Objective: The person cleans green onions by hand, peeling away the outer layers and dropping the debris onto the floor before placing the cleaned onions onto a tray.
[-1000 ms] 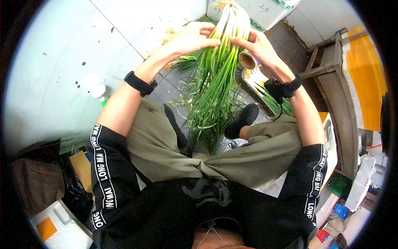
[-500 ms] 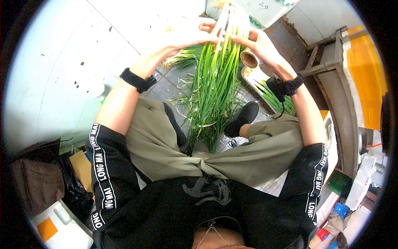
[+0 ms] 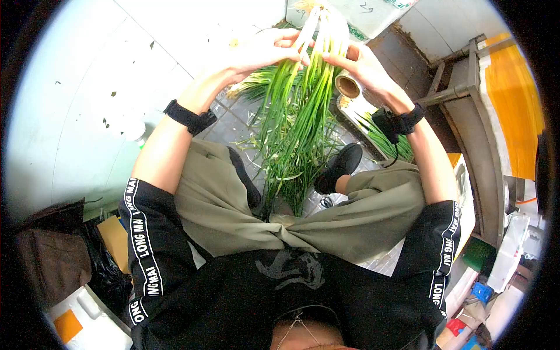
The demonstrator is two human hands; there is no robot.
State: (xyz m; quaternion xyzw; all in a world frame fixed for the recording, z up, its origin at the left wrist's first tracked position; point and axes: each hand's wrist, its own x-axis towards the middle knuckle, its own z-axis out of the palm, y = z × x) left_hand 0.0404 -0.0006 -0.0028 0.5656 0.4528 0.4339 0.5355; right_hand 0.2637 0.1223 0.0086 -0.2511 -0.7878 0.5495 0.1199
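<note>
A bunch of green onions hangs between my hands, white root ends at the top and long green leaves trailing down. My left hand grips the left part of the bunch near the white stems. From the other side, my right hand closes its fingers and thumb on the right part. A gap shows between the stems at hand height. Loose leaves and trimmings lie heaped on the floor beneath, between my shoes. Behind my left wrist lie more green onions.
A cardboard-cored roll sits by my right hand, above a tray holding more green onions. A white box stands at the back. To the right is a metal-framed rack; a white jug sits lower left.
The bunch has parted into a left and a right portion, with the gap between them wider. Both hands have shifted very slightly left.
</note>
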